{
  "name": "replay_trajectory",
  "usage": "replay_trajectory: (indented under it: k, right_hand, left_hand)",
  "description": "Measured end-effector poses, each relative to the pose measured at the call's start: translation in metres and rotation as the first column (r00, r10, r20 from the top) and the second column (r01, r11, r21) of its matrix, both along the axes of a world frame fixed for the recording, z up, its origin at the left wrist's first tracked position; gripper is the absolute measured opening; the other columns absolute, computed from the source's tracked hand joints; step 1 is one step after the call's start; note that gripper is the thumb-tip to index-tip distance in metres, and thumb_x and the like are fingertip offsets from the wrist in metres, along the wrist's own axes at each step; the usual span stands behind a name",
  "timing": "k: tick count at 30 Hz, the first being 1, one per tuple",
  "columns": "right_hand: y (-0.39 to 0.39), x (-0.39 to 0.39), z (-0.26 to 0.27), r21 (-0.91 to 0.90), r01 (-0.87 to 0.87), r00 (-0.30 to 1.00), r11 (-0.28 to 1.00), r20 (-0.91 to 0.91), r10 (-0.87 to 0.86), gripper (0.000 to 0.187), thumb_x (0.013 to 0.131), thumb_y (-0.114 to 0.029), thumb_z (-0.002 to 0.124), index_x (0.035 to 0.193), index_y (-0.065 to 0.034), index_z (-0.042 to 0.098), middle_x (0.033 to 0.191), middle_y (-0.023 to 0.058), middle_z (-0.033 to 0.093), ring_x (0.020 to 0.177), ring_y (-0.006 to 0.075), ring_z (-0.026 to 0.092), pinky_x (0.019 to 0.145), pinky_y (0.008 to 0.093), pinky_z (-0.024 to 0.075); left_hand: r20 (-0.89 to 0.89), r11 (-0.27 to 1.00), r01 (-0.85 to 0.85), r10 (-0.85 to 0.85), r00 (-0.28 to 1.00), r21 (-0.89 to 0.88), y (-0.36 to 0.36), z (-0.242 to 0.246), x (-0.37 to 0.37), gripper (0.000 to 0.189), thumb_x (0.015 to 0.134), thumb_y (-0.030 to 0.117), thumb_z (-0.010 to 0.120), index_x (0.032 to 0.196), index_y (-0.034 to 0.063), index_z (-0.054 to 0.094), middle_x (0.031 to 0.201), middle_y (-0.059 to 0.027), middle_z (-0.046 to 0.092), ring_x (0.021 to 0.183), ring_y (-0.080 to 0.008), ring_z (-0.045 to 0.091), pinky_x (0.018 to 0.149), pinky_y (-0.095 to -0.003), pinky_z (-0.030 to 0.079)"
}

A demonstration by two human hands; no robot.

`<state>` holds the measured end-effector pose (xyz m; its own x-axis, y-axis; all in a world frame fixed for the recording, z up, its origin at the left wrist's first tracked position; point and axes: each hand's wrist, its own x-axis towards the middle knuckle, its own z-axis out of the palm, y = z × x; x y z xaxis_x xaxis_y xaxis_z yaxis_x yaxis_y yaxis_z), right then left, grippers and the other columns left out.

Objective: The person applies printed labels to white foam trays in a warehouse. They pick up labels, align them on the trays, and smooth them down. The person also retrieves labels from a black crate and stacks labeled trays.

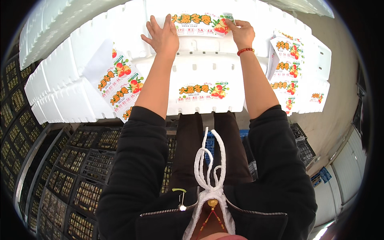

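Observation:
A printed fruit label [198, 25] lies against a white foam box [196, 45] at the top middle. My left hand [163, 36], fingers spread, rests at the label's left end. At its upper right corner, the thumb and forefinger of my right hand [241, 31] pinch the label's edge. Nearer to me, another foam box [207, 72] bears a matching label [204, 91] on its side. A sheet of several labels [120, 84] lies on the foam boxes left of my left forearm. More label sheets [288, 69] lie to the right of my right forearm.
Stacked white foam boxes [60, 87] reach to both sides. Black plastic crates [72, 159] filled with small produce stand at the lower left. Black crates [301, 144] and a blue crate [325, 174] are at the right, on the floor side. Further foam pieces [60, 24] are at the upper left.

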<state>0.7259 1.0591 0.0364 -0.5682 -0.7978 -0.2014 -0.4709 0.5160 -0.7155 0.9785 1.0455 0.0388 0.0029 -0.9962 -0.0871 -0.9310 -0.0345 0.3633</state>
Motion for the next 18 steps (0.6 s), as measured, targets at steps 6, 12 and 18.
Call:
replay_trajectory:
  k: [6, 12, 18]
  right_hand:
    - [-0.010, 0.007, -0.038, -0.147, -0.133, 0.940, 0.980, -0.331, 0.078, 0.037, 0.070, -0.044, 0.083, 0.076, -0.0081, 0.077, 0.094, 0.0036, 0.070, 0.098, 0.0210, 0.059, 0.093, 0.0403, 0.0322]
    - [-0.017, -0.009, -0.041, -0.045, -0.184, 0.945, 0.982, -0.283, 0.164, 0.044, 0.074, -0.054, 0.078, 0.084, -0.0106, 0.078, 0.092, 0.0030, 0.070, 0.080, 0.0190, 0.063, 0.082, 0.0382, 0.0413]
    - [-0.023, -0.007, -0.037, 0.123, -0.168, 0.959, 0.978, -0.210, 0.191, 0.054, 0.072, -0.059, 0.077, 0.086, -0.0066, 0.076, 0.087, 0.0027, 0.070, 0.071, 0.0183, 0.063, 0.085, 0.0387, 0.0419]
  left_hand:
    - [0.126, 0.991, -0.003, 0.020, 0.992, -0.134, -0.006, -0.028, 0.002, 0.044, 0.103, 0.039, 0.036, 0.145, 0.0271, 0.042, 0.156, -0.0197, 0.013, 0.144, -0.0407, 0.011, 0.108, -0.0711, 0.004]
    - [0.039, 0.992, -0.032, 0.037, 0.999, -0.122, -0.003, -0.037, 0.003, 0.045, 0.102, 0.035, 0.039, 0.145, 0.0243, 0.041, 0.155, -0.0211, 0.011, 0.145, -0.0422, 0.007, 0.108, -0.0713, 0.000]
    - [0.000, 0.997, -0.052, 0.052, 0.999, -0.064, -0.003, -0.038, 0.003, 0.047, 0.102, 0.038, 0.036, 0.147, 0.0236, 0.039, 0.155, -0.0212, 0.012, 0.145, -0.0419, 0.007, 0.109, -0.0706, -0.001]
